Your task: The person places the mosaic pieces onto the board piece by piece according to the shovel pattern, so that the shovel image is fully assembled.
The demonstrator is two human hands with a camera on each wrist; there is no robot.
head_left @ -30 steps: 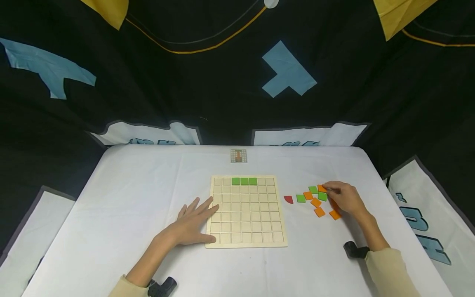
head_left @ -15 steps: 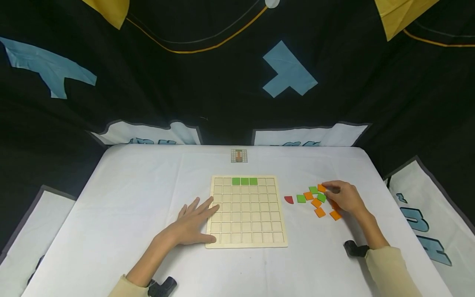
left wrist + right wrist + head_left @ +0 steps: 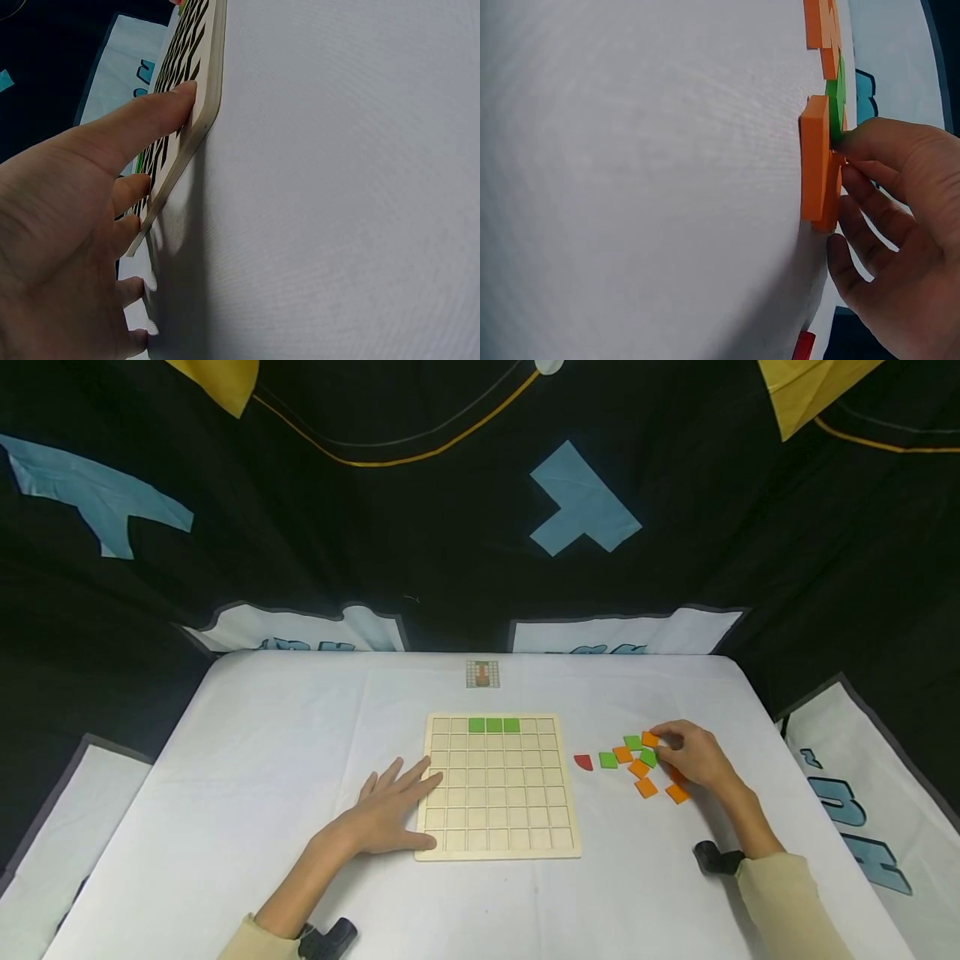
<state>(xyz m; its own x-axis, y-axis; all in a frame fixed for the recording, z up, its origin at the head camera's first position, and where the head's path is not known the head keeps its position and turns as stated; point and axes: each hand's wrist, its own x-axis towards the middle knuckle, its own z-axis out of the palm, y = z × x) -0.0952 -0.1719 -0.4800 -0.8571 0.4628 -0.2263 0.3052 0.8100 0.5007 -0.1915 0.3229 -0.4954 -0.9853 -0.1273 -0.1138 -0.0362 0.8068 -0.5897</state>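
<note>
A square wooden grid board (image 3: pixel 497 789) lies on the white table, with several green square tiles (image 3: pixel 493 725) set side by side in its far row. My left hand (image 3: pixel 386 810) rests on the board's left edge with its fingers spread; the left wrist view shows the thumb (image 3: pixel 165 109) on the rim. At the right, my right hand (image 3: pixel 693 756) is over a loose cluster of tiles. Its thumb touches a green tile (image 3: pixel 647 758), and the index fingertip is beside an orange tile (image 3: pixel 649 739). The right wrist view shows the other fingers loosely bent, holding nothing visible.
Several orange tiles (image 3: pixel 646 787) and other green tiles (image 3: pixel 608 761) lie about the cluster. A red quarter-round piece (image 3: pixel 583 762) sits between them and the board. Beyond the board lies a small printed picture card (image 3: pixel 482 674). Dark patterned cloth (image 3: pixel 450 543) hangs behind the table.
The green tile under my right thumb has shifted slightly left and turned a little. My right hand has barely moved, and the left hand stays on the board.
</note>
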